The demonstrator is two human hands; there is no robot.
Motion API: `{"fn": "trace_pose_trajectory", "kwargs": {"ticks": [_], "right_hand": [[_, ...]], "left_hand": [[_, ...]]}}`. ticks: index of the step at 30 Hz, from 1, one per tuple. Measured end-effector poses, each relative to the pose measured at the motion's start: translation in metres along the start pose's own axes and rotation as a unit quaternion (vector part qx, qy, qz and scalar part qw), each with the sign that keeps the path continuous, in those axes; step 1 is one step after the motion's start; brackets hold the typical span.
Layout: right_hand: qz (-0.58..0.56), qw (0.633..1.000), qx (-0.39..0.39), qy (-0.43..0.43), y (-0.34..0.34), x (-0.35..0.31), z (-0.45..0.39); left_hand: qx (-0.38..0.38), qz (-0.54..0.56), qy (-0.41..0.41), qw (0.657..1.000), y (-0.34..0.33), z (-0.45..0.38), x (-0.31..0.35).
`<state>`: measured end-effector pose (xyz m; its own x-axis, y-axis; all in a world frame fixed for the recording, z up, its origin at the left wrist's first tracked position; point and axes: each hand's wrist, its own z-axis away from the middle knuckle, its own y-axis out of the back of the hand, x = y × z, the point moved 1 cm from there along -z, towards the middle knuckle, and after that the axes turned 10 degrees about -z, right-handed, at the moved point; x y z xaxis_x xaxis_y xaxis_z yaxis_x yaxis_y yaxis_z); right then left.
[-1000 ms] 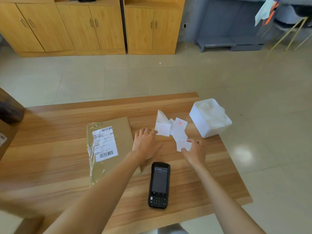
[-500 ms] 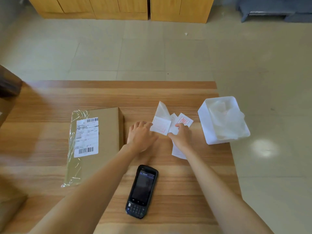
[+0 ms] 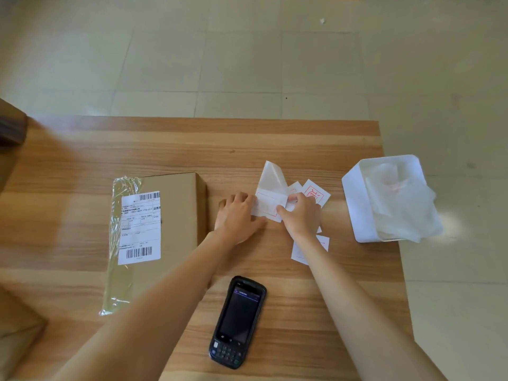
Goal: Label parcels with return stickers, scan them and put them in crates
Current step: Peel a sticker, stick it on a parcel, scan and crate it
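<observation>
We see the left hand flat on the table pinning a return sticker while the right hand fingers pinch its edge, parcel left of them, scanner nearer us.

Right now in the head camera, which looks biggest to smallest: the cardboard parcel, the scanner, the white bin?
1. Cardboard parcel
2. White bin
3. Handheld scanner, though it sits nearer the camera, so it looks larger than it is.

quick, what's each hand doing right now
Left hand: fingers pressing the left edge of the sticker sheet flat on the table, holding nothing.
Right hand: pinching the sticker sheet's right edge.
</observation>
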<state>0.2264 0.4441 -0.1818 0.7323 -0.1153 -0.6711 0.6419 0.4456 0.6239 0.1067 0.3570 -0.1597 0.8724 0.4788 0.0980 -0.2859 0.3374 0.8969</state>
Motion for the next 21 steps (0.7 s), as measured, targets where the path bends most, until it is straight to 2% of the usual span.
{"fn": "trace_pose_trajectory", "kwargs": {"ticks": [9, 16, 21], "right_hand": [[-0.214, 0.976, -0.017, 0.024, 0.005, -0.023, 0.014], [-0.163, 0.971, -0.019, 0.173, 0.042, -0.061, 0.046], [-0.162, 0.958, 0.025, 0.234, 0.074, -0.086, 0.076]], "left_hand": [[0.026, 0.0, -0.005, 1.0, 0.02, 0.007, -0.002], [0.126, -0.004, -0.063, 0.99, 0.075, 0.024, 0.01], [0.212, 0.007, -0.118, 0.97, 0.113, 0.054, 0.028]]}}
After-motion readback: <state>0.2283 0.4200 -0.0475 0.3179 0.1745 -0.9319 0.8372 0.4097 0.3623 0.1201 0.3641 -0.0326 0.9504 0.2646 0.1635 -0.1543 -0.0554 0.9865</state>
